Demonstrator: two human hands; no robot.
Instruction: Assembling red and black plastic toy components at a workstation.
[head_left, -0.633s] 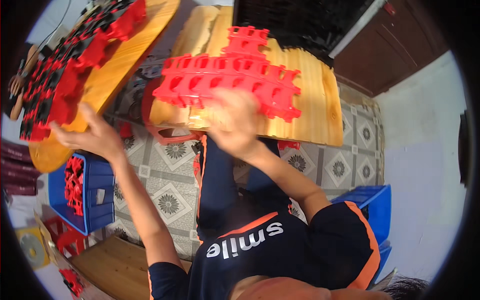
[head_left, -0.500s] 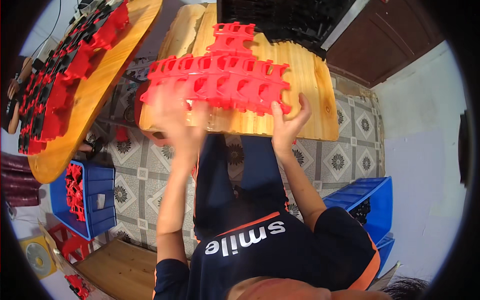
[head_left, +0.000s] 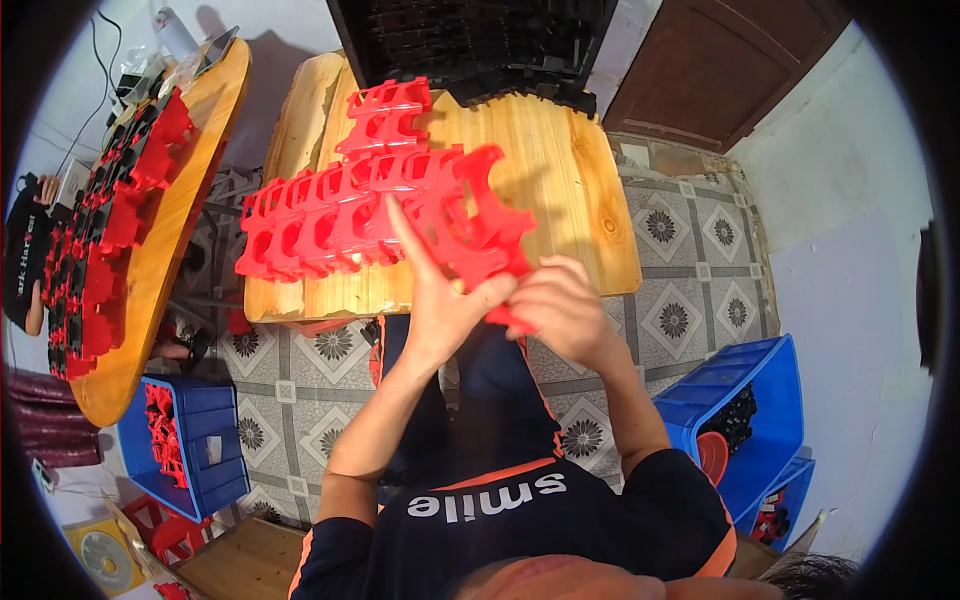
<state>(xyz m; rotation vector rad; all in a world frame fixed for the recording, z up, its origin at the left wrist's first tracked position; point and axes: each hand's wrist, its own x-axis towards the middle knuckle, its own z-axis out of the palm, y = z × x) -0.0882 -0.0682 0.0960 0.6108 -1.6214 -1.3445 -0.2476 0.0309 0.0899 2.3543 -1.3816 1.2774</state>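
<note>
Rows of red plastic frame-like parts (head_left: 325, 215) with oval openings lie side by side on the wooden table in front of me. At their right end, a strip of the same red parts (head_left: 495, 235) is tilted up off the table. My left hand (head_left: 440, 310) grips it from the left, thumb against its near end and index finger stretched along it. Around the strip's near end curl the fingers of my right hand (head_left: 565, 310), slightly blurred. I cannot tell whether this strip is joined to the row beside it. A shorter red stack (head_left: 388, 115) lies just beyond.
A large black tray of black parts (head_left: 470, 50) rests at the table's far side. On the left, another wooden table (head_left: 180, 260) carries red and black parts, with a person (head_left: 25, 250) beyond. Blue crates (head_left: 210, 440) (head_left: 740, 390) stand on the floor at both sides.
The right end of the red parts has come up from the table and tilted. Both hands have come together on it, and the whole view has shifted.
</note>
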